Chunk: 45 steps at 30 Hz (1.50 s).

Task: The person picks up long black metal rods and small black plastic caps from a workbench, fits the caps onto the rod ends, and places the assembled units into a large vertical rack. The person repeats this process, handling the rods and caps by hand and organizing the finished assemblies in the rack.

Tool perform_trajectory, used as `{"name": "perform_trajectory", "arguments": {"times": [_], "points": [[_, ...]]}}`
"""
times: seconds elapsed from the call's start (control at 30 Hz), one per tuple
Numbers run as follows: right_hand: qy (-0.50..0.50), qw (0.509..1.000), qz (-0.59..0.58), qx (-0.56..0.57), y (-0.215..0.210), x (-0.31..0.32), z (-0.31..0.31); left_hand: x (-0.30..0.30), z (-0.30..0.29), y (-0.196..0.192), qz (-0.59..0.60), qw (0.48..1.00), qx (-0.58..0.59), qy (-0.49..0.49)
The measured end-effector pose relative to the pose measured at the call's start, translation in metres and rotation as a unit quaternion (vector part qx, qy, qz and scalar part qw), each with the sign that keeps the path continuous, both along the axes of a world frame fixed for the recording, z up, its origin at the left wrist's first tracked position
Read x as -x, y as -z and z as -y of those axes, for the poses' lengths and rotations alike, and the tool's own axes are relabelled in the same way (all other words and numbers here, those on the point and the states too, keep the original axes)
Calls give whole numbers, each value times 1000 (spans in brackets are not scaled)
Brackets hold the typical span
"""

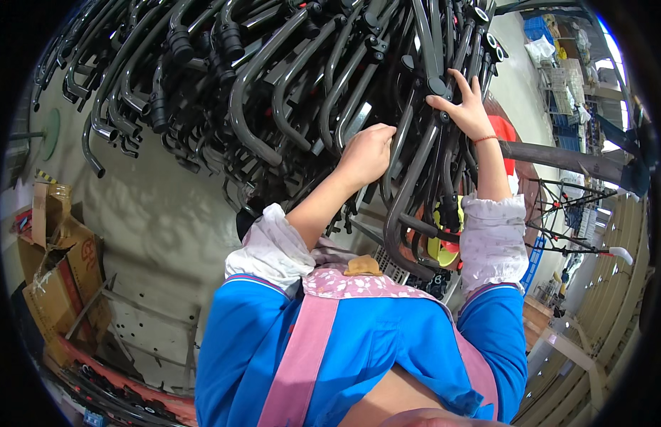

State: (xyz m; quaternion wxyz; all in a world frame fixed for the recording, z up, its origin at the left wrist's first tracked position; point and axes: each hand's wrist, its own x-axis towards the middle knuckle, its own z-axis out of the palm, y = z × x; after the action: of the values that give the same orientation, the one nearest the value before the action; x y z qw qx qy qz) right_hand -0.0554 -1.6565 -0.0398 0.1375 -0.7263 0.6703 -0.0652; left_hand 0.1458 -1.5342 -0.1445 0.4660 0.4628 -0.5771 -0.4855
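Observation:
Several dark grey and black bent metal tubes with joint fittings crowd together in front of me, forming tube frames (253, 107). My left hand (368, 154) is closed, with its fingers curled at a dark tube (396, 153) near the middle; the fingertips are partly hidden. Up and to the right, my right hand (467, 112) lies with thumb and fingers spread against a black tube frame (421, 160) beside its round joint (435, 86). Below that hand, this frame's long tube curves down toward my apron (373, 286).
A torn cardboard box (70, 267) stands at the left, near a metal rack (149, 324) on the floor. Red and yellow items show behind my right forearm. A thick grey tube (562, 158) juts out at the right, with shelves (569, 78) of goods beyond.

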Motion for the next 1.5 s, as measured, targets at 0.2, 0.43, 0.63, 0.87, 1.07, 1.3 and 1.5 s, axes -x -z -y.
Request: {"name": "perform_trajectory", "arguments": {"times": [0.2,0.43,0.63,0.87,1.07,1.3,1.5], "points": [[3,995,-99,11,10,-7,-1,-10,0,-7,194,976,96,-28],[3,993,-122,-7,6,-13,-3,-21,9,-12,348,930,48,-105],[-7,991,-130,-14,9,-8,3,-25,35,-6,393,916,-72,-43],[-16,997,-70,-36,-2,7,7,-54,48,-15,331,937,-109,32],[-12,997,-68,-41,-3,5,8,-45,42,-12,343,932,-115,13],[-6,994,-95,-50,-2,1,5,-15,12,-11,273,949,-159,1],[-4,991,-119,-54,-2,-4,4,-7,4,-4,238,961,-137,-7]]}}
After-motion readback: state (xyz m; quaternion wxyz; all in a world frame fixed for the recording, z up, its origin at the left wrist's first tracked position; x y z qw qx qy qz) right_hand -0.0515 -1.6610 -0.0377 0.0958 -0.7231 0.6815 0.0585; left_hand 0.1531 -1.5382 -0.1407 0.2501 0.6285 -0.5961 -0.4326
